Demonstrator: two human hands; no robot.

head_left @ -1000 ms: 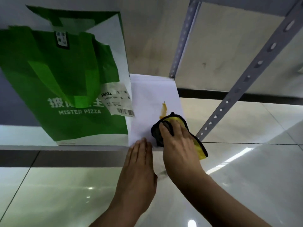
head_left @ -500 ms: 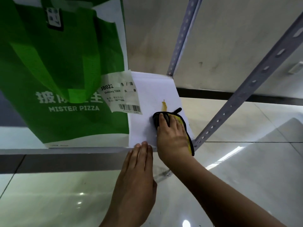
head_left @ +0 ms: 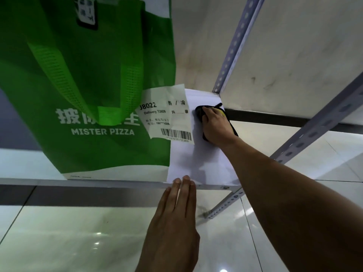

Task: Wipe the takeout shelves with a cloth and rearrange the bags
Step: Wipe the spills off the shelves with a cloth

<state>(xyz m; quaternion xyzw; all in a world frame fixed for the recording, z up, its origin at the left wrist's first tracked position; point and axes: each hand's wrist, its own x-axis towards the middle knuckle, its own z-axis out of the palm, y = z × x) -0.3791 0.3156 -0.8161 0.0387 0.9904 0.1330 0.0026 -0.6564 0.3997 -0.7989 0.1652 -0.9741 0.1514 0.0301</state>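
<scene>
Our right hand [head_left: 216,126] presses the black-and-yellow cloth [head_left: 199,110] flat-fingered on the white metal shelf [head_left: 196,160] beside the green fabric pizza bag [head_left: 88,85], while our left hand [head_left: 174,218] rests flat, fingers straight, at the shelf edge.

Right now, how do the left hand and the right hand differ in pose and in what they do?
The left hand lies flat with straight fingers touching the shelf's front edge and holds nothing; the right hand presses the cloth on the shelf. The left hand is near the front; the right hand reaches to the back, beside the green bag. Both are bare and touch the same shelf.
</scene>
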